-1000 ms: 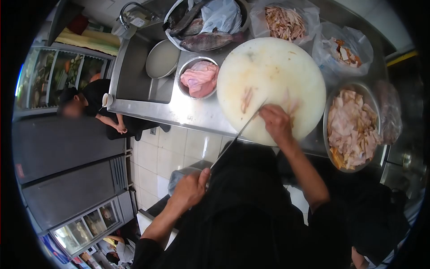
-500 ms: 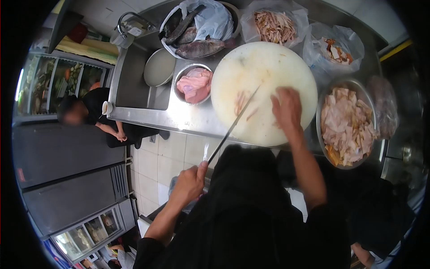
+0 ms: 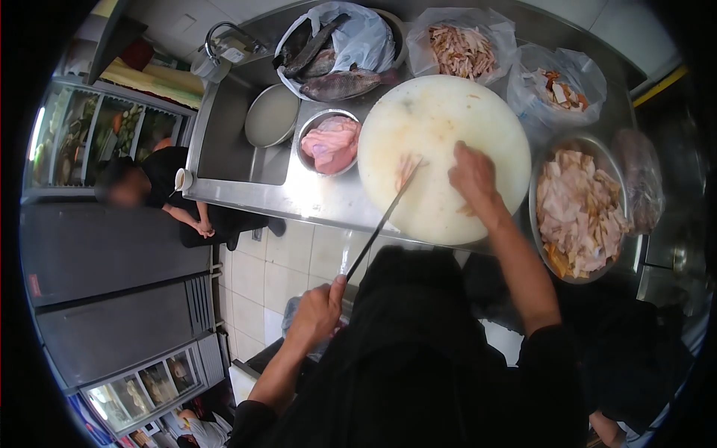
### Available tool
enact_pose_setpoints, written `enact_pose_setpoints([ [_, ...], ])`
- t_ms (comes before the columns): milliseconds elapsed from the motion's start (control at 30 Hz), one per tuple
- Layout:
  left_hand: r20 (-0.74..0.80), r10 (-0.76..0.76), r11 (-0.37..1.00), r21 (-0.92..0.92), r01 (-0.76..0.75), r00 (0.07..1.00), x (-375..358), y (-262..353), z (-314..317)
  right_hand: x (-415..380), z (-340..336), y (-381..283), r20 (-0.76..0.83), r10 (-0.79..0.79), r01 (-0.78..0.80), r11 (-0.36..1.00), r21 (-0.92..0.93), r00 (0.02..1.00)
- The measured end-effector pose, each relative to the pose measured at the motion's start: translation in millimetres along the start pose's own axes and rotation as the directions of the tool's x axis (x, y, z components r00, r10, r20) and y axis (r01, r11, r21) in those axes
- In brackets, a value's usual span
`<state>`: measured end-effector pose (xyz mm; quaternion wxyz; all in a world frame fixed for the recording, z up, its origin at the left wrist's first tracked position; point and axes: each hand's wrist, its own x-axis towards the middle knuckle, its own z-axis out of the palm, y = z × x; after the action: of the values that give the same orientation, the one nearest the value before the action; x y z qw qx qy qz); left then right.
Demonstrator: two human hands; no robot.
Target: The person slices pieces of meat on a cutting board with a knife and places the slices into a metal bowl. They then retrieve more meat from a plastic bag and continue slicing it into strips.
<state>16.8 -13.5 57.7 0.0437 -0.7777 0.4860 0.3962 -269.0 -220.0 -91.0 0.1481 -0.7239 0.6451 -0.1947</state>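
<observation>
My left hand [image 3: 317, 313] grips the handle of a long thin knife [image 3: 381, 220]. Its blade reaches up across the counter edge, and its tip rests by a few pale meat strips [image 3: 407, 170] on the round white cutting board [image 3: 441, 112]. My right hand [image 3: 474, 178] lies palm down on the board, to the right of the strips, with a small scrap of meat showing under the wrist. I see nothing gripped in its fingers.
A steel bowl of sliced meat [image 3: 582, 213] stands right of the board and a bowl of pink raw meat [image 3: 331, 142] left of it. Behind are whole fish in a bag [image 3: 336, 60], bagged meat strips [image 3: 461, 48] and a sink [image 3: 239, 142]. A seated person [image 3: 142, 187] is at the left.
My right hand slid from the board's near edge up toward its middle. The knife swung left and its tip now lies at the meat strips.
</observation>
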Motion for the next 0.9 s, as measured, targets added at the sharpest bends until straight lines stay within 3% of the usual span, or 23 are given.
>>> enact_pose_setpoints([
  [67,0.011,-0.004,1.0,-0.016,0.004,1.0,2.2,-3.5,1.2,2.4,0.2,4.3,0.032,-0.024,0.024,1.0,-0.003,0.999],
  [167,0.016,0.003,0.999,-0.035,-0.003,1.0,5.9,-6.7,4.8,-1.6,-4.4,-0.6,-0.032,-0.122,0.126,0.939,0.321,0.992],
  [267,0.009,0.018,1.0,-0.018,-0.018,1.0,8.3,-11.4,7.8,-5.3,-21.6,-22.4,0.339,-0.31,0.086,0.837,0.541,0.888],
  [367,0.004,0.021,1.0,0.006,-0.021,1.0,9.7,-10.4,6.2,-4.4,15.2,-9.8,0.054,-0.631,0.523,0.685,0.508,0.774],
  [400,-0.015,0.036,0.999,0.035,-0.036,0.999,11.3,-14.4,8.0,-5.8,12.8,-10.9,-0.009,-0.603,0.522,0.682,0.513,0.797],
  [500,-0.012,0.023,0.999,0.033,-0.023,1.0,9.1,-13.2,6.3,-26.5,6.3,-17.1,-0.204,-0.174,0.257,0.814,0.521,0.963],
  [600,-0.018,0.03,0.998,0.053,-0.029,0.999,5.9,-9.1,3.5,-47.8,1.0,-16.8,-0.17,-0.194,0.246,0.892,0.379,0.966],
  [833,0.014,0.093,0.99,0.107,-0.094,0.996,0.2,7.9,-9.9,-64.6,18.3,-29.0,-0.198,-0.213,0.274,0.887,0.372,0.957],
  [900,0.006,0.104,0.981,0.163,-0.104,0.995,2.4,3.0,-10.6,-64.1,22.1,-32.4,-0.308,-0.21,0.325,0.862,0.39,0.928],
])
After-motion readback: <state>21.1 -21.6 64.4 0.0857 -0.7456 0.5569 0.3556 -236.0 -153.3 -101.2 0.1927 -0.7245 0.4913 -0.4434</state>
